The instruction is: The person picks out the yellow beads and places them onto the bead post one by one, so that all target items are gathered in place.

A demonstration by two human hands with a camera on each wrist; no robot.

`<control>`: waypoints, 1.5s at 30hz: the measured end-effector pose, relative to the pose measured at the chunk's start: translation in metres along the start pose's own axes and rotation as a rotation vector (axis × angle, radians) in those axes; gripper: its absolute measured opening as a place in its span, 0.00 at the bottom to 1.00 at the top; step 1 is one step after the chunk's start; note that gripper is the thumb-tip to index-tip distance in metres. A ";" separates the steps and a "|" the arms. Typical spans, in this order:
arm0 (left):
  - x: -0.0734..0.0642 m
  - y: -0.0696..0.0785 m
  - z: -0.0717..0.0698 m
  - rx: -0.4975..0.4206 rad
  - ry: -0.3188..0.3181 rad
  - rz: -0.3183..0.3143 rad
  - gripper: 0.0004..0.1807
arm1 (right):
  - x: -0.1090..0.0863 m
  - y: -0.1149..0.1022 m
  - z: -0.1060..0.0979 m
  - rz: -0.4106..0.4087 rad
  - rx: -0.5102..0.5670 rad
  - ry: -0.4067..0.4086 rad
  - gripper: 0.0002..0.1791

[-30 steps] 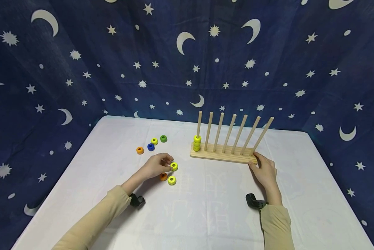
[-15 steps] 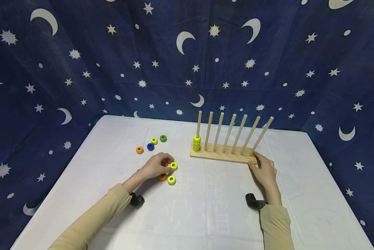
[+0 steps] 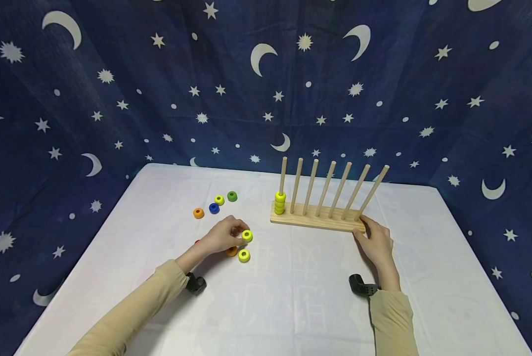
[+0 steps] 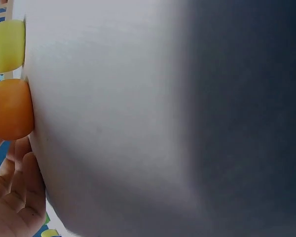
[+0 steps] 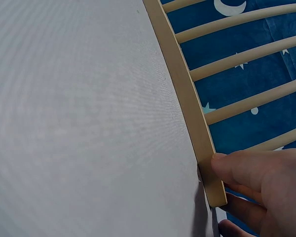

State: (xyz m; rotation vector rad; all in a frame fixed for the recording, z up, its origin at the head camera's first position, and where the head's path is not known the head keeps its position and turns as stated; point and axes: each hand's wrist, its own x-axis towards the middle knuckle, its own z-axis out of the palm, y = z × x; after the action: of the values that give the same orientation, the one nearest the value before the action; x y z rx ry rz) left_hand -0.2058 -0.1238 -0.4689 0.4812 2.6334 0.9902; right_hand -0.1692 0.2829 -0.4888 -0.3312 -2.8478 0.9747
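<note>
The white-covered desk (image 3: 301,296) bears a wooden peg rack (image 3: 312,222), a green bead (image 3: 233,199), a blue bead (image 3: 214,211), orange beads (image 3: 199,216) and yellow beads (image 3: 244,259).

Booth-like: starry curtain (image 3: 230,64), white tablecloth (image 3: 288,291)

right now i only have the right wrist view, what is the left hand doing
Observer: The left hand is pinching a yellow bead at the table surface.
Operator: is anything stacked yet
Observer: Yes, a stack of yellow beads sits on the leftmost peg, as seen from the head view.
Operator: anything else loose close to that hand
Observer: An orange bead lies right by it, showing large in the left wrist view.
</note>
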 end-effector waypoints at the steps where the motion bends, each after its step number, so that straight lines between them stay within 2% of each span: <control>1: 0.000 0.000 0.000 0.001 -0.001 0.001 0.14 | 0.000 0.000 0.000 0.002 -0.002 -0.003 0.30; 11: 0.000 0.002 -0.002 0.003 -0.006 0.024 0.15 | -0.001 -0.002 -0.002 0.010 -0.005 -0.029 0.31; 26: -0.001 0.000 -0.002 0.008 0.006 0.031 0.14 | -0.002 -0.003 -0.002 0.006 0.005 -0.014 0.31; 36: -0.001 0.001 -0.002 -0.039 0.014 -0.017 0.15 | -0.002 -0.002 0.000 -0.003 0.014 0.002 0.31; 45: 0.000 0.001 -0.003 -0.054 0.030 -0.025 0.15 | -0.003 -0.004 -0.002 0.014 0.016 -0.011 0.30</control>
State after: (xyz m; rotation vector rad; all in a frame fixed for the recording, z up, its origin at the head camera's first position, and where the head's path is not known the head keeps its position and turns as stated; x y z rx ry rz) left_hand -0.2062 -0.1247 -0.4663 0.4236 2.6249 1.0662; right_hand -0.1668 0.2800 -0.4847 -0.3454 -2.8502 1.0043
